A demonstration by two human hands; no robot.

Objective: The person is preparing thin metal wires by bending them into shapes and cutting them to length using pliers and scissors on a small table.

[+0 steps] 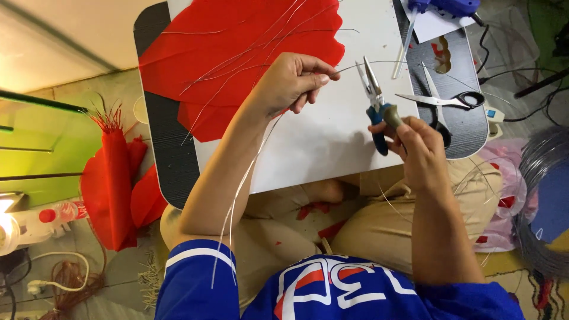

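White board (320, 148), wire (347, 68) toward pliers (374, 101)

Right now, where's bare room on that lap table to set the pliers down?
Best patch: the white sheet between the left hand and the right hand, down to the table's near edge. Crowded: red petals strewn with thin wires at the upper left; scissors on the dark table strip at right; glue gun at the far corner.
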